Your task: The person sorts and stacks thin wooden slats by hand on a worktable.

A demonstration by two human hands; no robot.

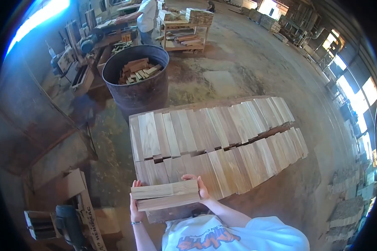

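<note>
Wooden boards (165, 194) gripped endwise between both hands (167, 196).

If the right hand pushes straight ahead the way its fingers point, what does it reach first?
The right hand grips the end of two pale stacked wooden boards. Straight ahead, it would probably first meet the near row of pale upright wooden planks; depth is unclear.

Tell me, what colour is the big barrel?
Dark rusty brown barrel, seen in the head view.

left hand (134, 205): grip closed, fingers curled | right hand (202, 188): grip closed, forearm bent inward
</note>
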